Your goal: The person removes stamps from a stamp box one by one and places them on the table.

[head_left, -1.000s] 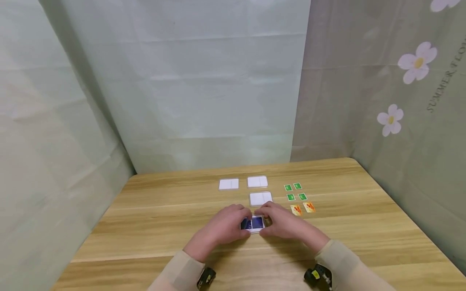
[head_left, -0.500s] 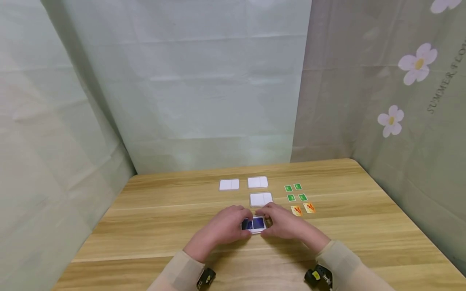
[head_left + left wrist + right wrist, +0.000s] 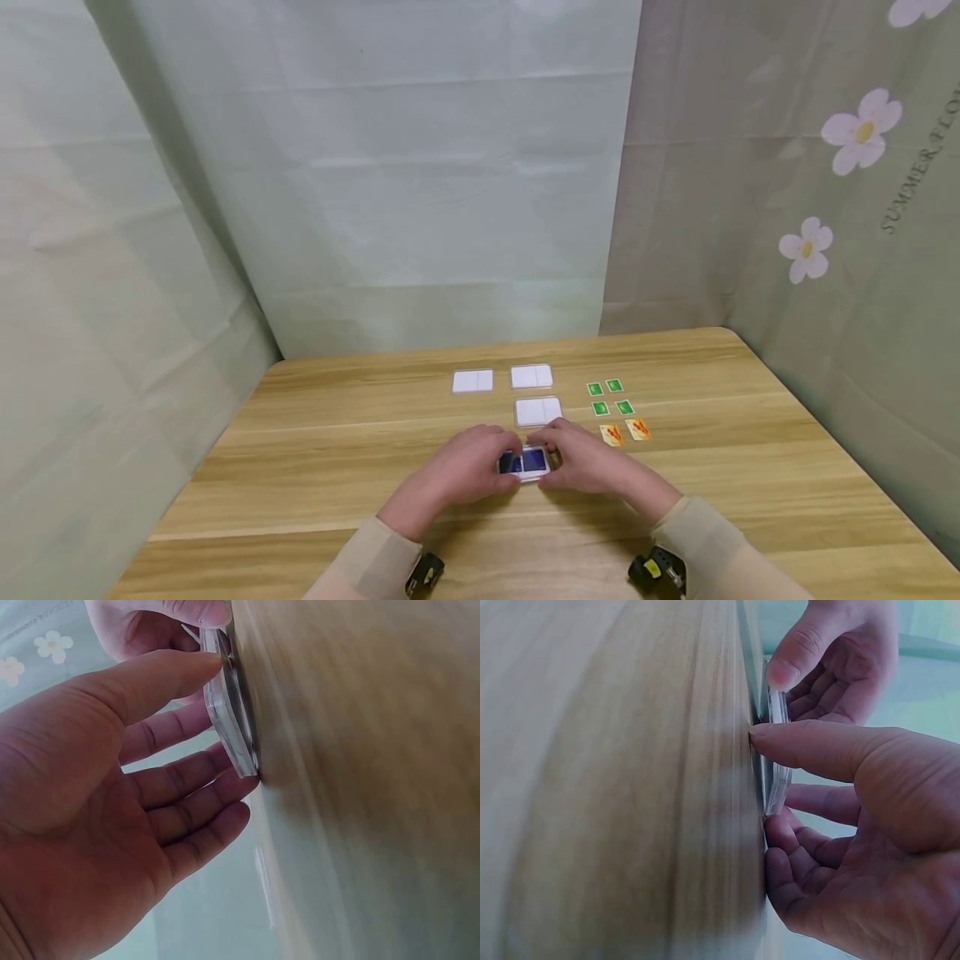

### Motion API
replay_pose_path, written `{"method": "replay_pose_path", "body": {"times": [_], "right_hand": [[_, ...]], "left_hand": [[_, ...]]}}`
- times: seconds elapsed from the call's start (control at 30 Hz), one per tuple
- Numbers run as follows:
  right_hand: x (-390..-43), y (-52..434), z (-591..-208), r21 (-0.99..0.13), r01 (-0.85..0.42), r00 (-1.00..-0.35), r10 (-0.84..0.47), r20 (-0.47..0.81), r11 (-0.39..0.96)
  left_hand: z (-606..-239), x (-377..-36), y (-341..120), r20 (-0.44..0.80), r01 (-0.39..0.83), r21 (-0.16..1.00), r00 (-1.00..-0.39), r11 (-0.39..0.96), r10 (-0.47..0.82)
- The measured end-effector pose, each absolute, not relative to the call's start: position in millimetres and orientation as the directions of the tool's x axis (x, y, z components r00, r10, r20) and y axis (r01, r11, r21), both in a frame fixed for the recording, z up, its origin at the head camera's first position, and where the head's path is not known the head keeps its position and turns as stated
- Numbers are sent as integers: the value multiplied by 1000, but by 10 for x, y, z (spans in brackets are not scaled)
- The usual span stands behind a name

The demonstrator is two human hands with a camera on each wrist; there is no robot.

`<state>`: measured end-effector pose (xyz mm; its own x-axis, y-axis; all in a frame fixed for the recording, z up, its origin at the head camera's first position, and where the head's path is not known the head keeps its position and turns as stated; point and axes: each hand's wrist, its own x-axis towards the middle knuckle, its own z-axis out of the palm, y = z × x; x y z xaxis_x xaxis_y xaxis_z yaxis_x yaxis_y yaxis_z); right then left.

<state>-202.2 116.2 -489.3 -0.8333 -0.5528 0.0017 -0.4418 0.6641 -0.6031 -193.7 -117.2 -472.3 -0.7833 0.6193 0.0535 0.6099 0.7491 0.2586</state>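
Note:
Low over the wooden table, a clear plastic case (image 3: pixel 534 460) shows two dark blue picture squares side by side in the head view. My left hand (image 3: pixel 468 462) pinches its left end between thumb and fingers, and my right hand (image 3: pixel 577 457) pinches the right end the same way. Seen edge-on in the left wrist view, the case (image 3: pixel 226 720) is thick and transparent, slightly tilted, with fingertips close to the tabletop. The right wrist view shows the right thumb on the near edge of the case (image 3: pixel 778 780), its fingers at the far side. Fingers partly cover both ends.
Beyond the hands lie three white two-panel cases (image 3: pixel 537 411). To the right are several small green square cards (image 3: pixel 600 408) and two orange-yellow cards (image 3: pixel 611 434). Cloth curtains (image 3: pixel 420 208) surround the table (image 3: pixel 322 467) at the back and sides.

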Motion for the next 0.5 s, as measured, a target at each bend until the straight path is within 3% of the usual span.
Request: {"method": "replay_pose_path", "body": {"times": [0.5], "right_hand": [[-2009, 1164, -4871, -619, -432, -836, -548, 3, 656]], "left_hand": [[-4730, -1937, -1172, 58, 631, 252, -767, 734, 639]]}}
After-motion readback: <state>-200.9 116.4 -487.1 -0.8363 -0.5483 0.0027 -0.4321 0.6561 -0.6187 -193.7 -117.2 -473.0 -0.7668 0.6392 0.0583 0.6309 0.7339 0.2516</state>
